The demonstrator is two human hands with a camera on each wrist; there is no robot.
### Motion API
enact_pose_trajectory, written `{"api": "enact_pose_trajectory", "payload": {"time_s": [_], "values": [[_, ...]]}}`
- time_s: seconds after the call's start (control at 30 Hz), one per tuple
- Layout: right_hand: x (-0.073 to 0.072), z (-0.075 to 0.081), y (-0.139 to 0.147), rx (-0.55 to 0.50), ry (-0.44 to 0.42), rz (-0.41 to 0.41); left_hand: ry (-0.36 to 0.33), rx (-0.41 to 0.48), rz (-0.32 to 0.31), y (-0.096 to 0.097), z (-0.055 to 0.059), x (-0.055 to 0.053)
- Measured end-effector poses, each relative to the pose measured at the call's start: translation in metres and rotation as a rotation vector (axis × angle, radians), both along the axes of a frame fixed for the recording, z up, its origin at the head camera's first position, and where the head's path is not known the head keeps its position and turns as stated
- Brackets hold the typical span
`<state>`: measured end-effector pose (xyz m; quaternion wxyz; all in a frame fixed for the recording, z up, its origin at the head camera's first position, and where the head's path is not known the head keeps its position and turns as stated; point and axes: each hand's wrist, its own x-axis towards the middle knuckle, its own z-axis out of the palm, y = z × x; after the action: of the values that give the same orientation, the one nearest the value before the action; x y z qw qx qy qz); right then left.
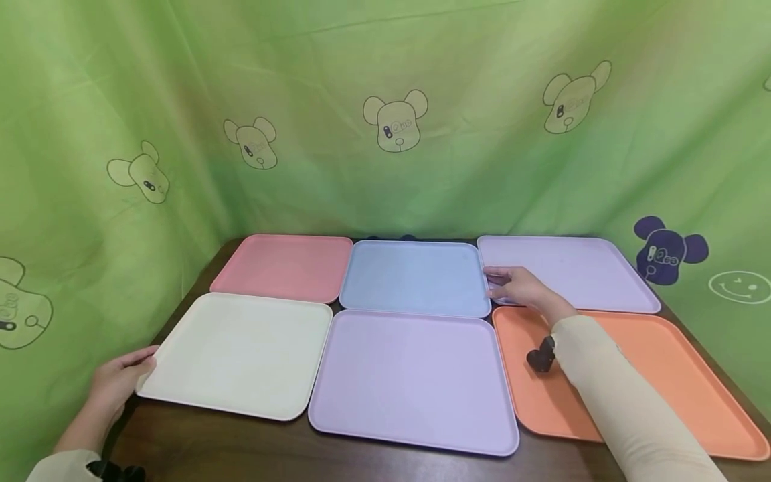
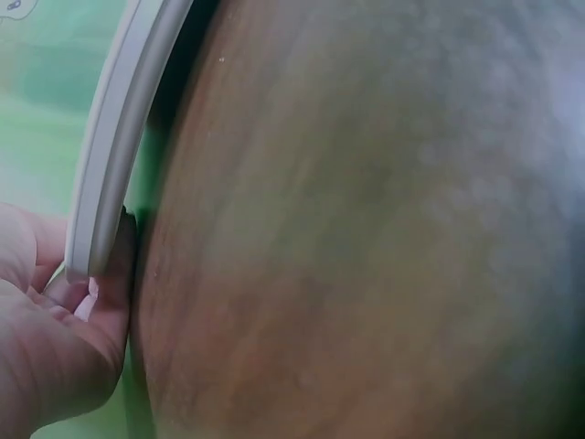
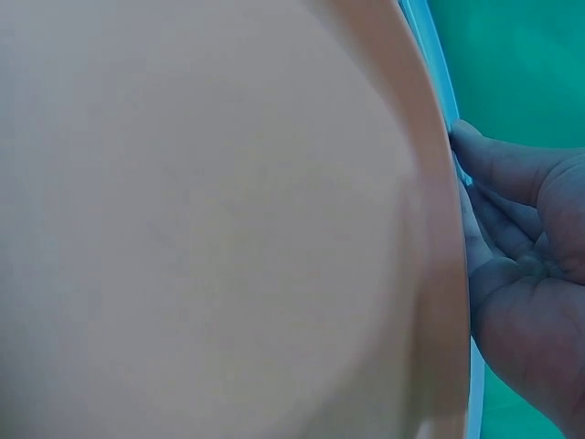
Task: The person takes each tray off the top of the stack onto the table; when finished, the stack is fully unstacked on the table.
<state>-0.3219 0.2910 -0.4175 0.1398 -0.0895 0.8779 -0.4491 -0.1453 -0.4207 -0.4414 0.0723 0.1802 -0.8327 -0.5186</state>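
In the head view my left hand (image 1: 120, 376) grips the left edge of a cream-white tray (image 1: 241, 355) near its front corner. The left wrist view shows the fingers of this hand (image 2: 69, 320) round the tray's rim (image 2: 114, 137), by the table edge. My right hand (image 1: 521, 286) reaches over an orange tray (image 1: 650, 368) and pinches the right edge of a light blue tray (image 1: 415, 278). In the right wrist view the thumb of that hand (image 3: 530, 229) meets the blue rim (image 3: 434, 64), past the orange tray's edge.
A pink tray (image 1: 286, 268) lies back left, a lilac tray (image 1: 560, 268) back right and another lilac tray (image 1: 412, 381) front middle. They lie close together on a dark wooden table (image 1: 241, 445). A green patterned cloth (image 1: 325, 174) hangs behind and at both sides.
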Motion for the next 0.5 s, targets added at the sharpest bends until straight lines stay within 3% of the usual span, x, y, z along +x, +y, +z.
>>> {"api": "enact_pose_trajectory", "payload": {"time_s": [0.33, 0.5], "values": [[-0.0003, -0.0012, -0.0004, 0.012, -0.005, 0.000, 0.003, -0.074, 0.015, 0.0034, -0.0004, -0.0062], [-0.0007, -0.0030, 0.0018, 0.001, -0.009, 0.002, 0.017, -0.067, 0.000, 0.0054, -0.0031, -0.0088]]}}
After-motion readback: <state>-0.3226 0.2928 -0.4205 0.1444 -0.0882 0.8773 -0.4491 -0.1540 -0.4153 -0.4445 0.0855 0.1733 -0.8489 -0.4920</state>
